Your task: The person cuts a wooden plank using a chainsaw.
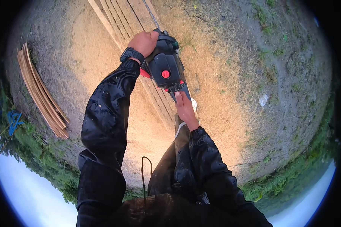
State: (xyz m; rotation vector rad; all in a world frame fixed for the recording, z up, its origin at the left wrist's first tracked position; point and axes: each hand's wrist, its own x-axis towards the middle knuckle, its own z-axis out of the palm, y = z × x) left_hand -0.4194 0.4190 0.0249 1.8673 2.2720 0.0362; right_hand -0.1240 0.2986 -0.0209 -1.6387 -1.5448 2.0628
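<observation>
A black chainsaw [164, 62] with a round red knob and red trim lies under both my hands, over a sawn timber [113, 17]. Its guide bar [150, 13] points away from me along the wood, which carries several long parallel cuts. My left hand [144, 43], with a black watch at the wrist, is wrapped round the front handle. At the near end, my right hand [185, 108] grips the rear handle, thumb on top. The right fingers are partly hidden below the handle. Both arms are in wet black sleeves.
Sawdust [219, 102] covers the ground around the timber. A stack of long thin boards [43, 94] lies to the left. A clear crumpled piece of plastic [264, 100] is at the right. A blue object [14, 122] stands at the far left by green plants. My legs [168, 166] are close behind the saw.
</observation>
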